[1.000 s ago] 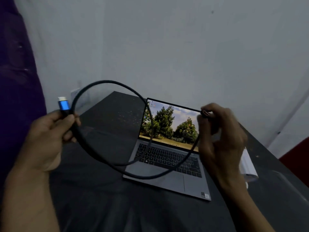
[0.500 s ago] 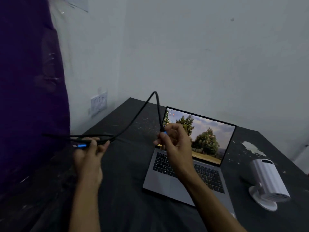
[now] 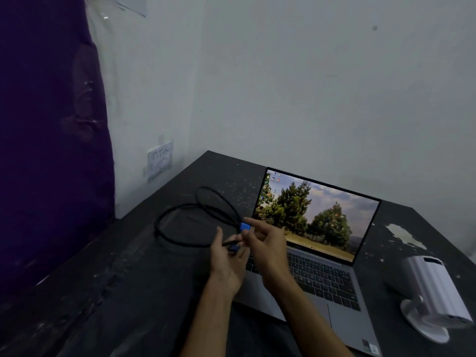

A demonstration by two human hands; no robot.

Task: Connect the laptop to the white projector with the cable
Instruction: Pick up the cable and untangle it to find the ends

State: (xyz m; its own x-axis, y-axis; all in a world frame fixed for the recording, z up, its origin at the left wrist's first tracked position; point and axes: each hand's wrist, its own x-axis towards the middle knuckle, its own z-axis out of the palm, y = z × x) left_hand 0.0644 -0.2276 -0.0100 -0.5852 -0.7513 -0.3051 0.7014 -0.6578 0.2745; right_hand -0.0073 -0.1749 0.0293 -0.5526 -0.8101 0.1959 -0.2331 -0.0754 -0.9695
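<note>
An open grey laptop [image 3: 322, 276] with a tree wallpaper sits on the dark table [image 3: 123, 292]. The white projector [image 3: 435, 289] stands on its round base to the laptop's right. The black cable [image 3: 180, 238] lies looped on the table left of the laptop. My right hand [image 3: 265, 243] pinches one blue plug [image 3: 245, 227] at the laptop's left edge. My left hand [image 3: 226, 264] holds the other blue plug [image 3: 234, 248] just below it. Both hands are close together.
A white wall socket [image 3: 160, 160] is on the wall behind the table's far left corner. A purple curtain [image 3: 46, 150] hangs at the left. White paint patches [image 3: 404, 235] mark the table beyond the projector.
My hands have come together at the laptop's left edge. The cable, stretched in the air before, now rests in loops on the table. My view has shifted a little closer.
</note>
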